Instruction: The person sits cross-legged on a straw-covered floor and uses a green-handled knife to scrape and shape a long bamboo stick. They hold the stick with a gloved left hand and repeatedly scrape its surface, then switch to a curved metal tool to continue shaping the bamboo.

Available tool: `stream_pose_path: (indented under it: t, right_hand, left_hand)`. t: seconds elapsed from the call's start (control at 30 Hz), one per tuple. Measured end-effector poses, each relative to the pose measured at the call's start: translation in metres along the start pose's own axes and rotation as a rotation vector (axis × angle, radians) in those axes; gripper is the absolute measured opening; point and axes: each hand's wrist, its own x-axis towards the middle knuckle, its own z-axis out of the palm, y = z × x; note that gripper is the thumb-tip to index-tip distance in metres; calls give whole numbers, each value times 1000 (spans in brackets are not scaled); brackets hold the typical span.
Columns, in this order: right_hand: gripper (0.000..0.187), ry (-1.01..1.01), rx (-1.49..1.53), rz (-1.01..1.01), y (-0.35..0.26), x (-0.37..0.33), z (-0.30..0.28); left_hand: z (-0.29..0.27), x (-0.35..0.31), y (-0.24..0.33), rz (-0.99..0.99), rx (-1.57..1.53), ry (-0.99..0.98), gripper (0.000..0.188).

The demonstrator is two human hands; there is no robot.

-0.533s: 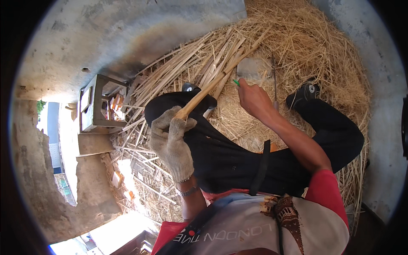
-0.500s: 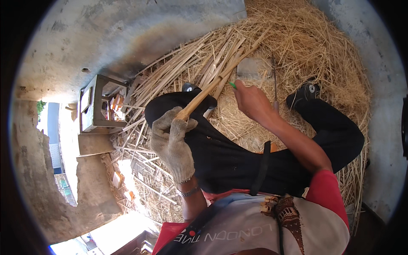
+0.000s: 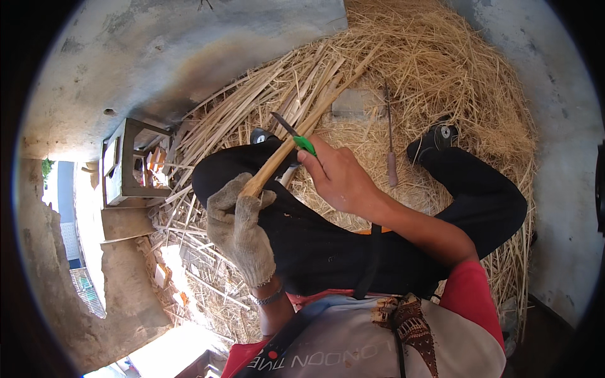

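My left hand (image 3: 244,230), in a knitted work glove, is closed around the near end of a long bamboo strip (image 3: 268,171). The strip slants up and away to the right, over my bent left leg, and its far end lies among the bamboo pieces. In my right hand (image 3: 345,179), which is bare, is a knife (image 3: 305,145) with a green handle. Its dark blade points up and to the left, across the strip at about mid-length. Whether the edge touches the bamboo I cannot tell.
A thin metal tool with a wooden handle (image 3: 392,169) lies between my legs, by a grey block (image 3: 351,104). Pale shavings (image 3: 435,69) heap up at the far right. Split bamboo strips (image 3: 249,97) lie to the left, near a wooden box frame (image 3: 129,189) and the wall (image 3: 157,57).
My right hand has moved left and a little nearer, bringing the knife across the strip; its blade now shows. My left hand keeps its hold. The whole view has shifted slightly.
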Motion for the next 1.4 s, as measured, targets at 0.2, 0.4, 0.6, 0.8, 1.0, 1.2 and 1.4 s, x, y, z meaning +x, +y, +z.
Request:
stream_pose_path:
  t: [0.2,0.4,0.6,0.8,1.0,1.2,1.4]
  right_hand:
    - [18,-26,64,-50,-22,-6,-12]
    - [16,32,-423,-75,34,8,9]
    - [15,-36,-446,-69,49,10,3]
    - [17,94,-319,-166,67,12,20]
    - [15,10,-394,-163,41,7,10]
    - [19,105,-360,18,77,20,7]
    - [15,12,-386,-273,48,8,3]
  left_hand:
    - [1,-1,0,18,31,-30,35]
    - [4,2,0,40,65,-6,30]
    - [-14,6,-6,23,30,-19,30]
    - [7,7,3,21,5,49,34]
    - [-3,8,0,-9,4,33,33]
    - [10,3,4,66,121,-19,29]
    - [2,3,-1,45,50,-8,30]
